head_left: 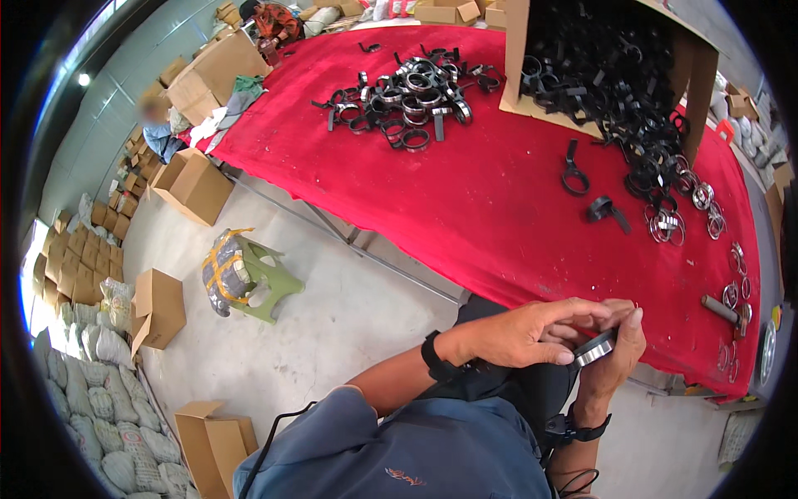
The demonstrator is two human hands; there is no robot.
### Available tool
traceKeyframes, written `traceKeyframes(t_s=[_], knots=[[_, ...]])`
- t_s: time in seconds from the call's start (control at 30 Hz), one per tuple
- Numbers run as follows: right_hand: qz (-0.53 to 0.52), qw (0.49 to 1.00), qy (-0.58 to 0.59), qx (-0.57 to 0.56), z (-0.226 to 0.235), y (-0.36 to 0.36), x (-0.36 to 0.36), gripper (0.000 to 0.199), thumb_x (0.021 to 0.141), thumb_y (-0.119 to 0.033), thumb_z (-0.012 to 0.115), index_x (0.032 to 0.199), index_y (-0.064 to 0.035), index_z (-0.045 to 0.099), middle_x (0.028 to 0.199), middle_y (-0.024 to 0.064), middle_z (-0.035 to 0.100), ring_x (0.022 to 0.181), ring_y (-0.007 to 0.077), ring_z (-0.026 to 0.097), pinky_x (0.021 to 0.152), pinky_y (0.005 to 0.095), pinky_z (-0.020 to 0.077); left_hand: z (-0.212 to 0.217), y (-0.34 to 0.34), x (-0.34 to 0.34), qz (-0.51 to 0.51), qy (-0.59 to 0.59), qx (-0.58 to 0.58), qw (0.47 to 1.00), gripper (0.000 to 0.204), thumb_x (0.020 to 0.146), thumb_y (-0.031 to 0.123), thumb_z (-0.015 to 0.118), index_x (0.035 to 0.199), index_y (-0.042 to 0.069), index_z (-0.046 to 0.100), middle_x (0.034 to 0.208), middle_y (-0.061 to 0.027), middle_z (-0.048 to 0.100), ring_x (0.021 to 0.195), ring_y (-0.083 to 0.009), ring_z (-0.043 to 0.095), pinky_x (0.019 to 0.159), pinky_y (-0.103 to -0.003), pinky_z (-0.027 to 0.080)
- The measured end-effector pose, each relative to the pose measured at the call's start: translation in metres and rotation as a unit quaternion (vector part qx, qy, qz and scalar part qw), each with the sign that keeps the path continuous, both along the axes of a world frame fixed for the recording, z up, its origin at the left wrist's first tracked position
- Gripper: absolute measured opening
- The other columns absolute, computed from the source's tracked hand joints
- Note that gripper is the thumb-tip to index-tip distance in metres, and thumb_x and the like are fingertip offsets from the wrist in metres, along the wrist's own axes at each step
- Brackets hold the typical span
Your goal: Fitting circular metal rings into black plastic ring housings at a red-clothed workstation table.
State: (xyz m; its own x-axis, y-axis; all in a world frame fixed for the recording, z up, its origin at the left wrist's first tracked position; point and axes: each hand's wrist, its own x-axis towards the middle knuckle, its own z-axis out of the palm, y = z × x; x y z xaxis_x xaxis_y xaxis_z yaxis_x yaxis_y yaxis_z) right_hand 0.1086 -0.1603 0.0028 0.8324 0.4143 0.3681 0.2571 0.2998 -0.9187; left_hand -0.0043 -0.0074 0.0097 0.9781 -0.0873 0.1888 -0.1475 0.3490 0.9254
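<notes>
My left hand [532, 331] and my right hand [619, 353] meet over the table's near edge, both closed on one black ring with a silver metal band [593, 351]. The right palm and fingers cradle the ring from the right. The left thumb presses its near side, and the left fingertips reach over toward the right fingers. Part of the ring is hidden by the hands. Beyond them on the table lie a loose black ring with a flat tab [609, 213] and another black tabbed ring [573, 176].
A tipped cardboard box [514, 62] spills black tabbed rings [615, 91] onto the red cloth [465, 208]. Banded rings [416, 100] form a pile farther left. Silver rings [665, 224] and a hammer [720, 309] lie right. A green stool [270, 279] bears a wrapped bundle. Two people sit far left.
</notes>
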Motion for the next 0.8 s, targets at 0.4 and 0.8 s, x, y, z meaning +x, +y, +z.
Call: traceKeyframes(t_s=[0.4,0.8], knots=[[-0.145,0.975,-0.107,-0.127,-0.006,0.033,-0.009,0.044,0.116,-0.03,0.049,0.084,-0.0005,0.053,0.078,0.0049,0.05,0.072,0.0156,0.047,0.065,0.0352,0.0395,-0.017,-0.022,0.037,0.528,-0.159,0.364,0.75,0.029,0.109,0.021,0.059,0.089,0.001,0.062,0.077,-0.0159,0.057,0.07,-0.0376,0.058,0.061,-0.046,0.047],[-0.156,0.977,-0.084,-0.119,-0.014,0.028,0.006,0.053,0.114,-0.028,0.058,0.071,-0.0008,0.043,0.065,0.0011,0.039,0.064,0.0109,0.036,0.056,0.0351,0.0296,-0.019,-0.023,0.037,0.519,-0.176,0.418,0.724,0.026,0.101,0.01,0.065,0.077,0.003,0.058,0.069,-0.0156,0.052,0.06,-0.037,0.055,0.054,-0.047,0.043]])
